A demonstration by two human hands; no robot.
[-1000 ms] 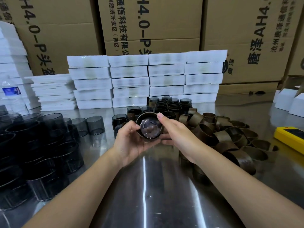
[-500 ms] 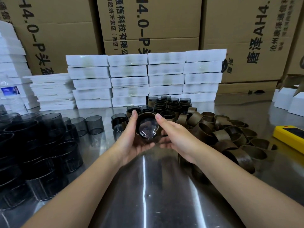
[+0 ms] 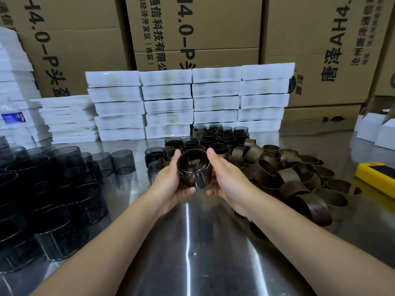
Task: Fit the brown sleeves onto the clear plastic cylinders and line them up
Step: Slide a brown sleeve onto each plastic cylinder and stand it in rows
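A clear plastic cylinder (image 3: 197, 178) with a brown sleeve (image 3: 206, 161) round its far end is held between both hands above the steel table (image 3: 188, 253). My left hand (image 3: 170, 182) cups it from the left, fingers curled under. From the right, my right hand (image 3: 226, 180) grips it, thumb up at the rim. Loose brown sleeves (image 3: 295, 180) lie piled to the right. Sleeved cylinders (image 3: 215, 139) stand in rows just behind my hands. Bare clear cylinders (image 3: 53, 193) are heaped on the left.
Stacks of white boxes (image 3: 192, 103) line the back, with cardboard cartons (image 3: 192, 30) behind. A yellow device (image 3: 376, 176) lies at the right edge, more white boxes (image 3: 376, 129) beyond it. A water bottle (image 3: 15, 124) stands at far left.
Both hands have turned the cylinder so its open end tips upward, and the sleeve now sits round the far end. The hands stay in the same place.
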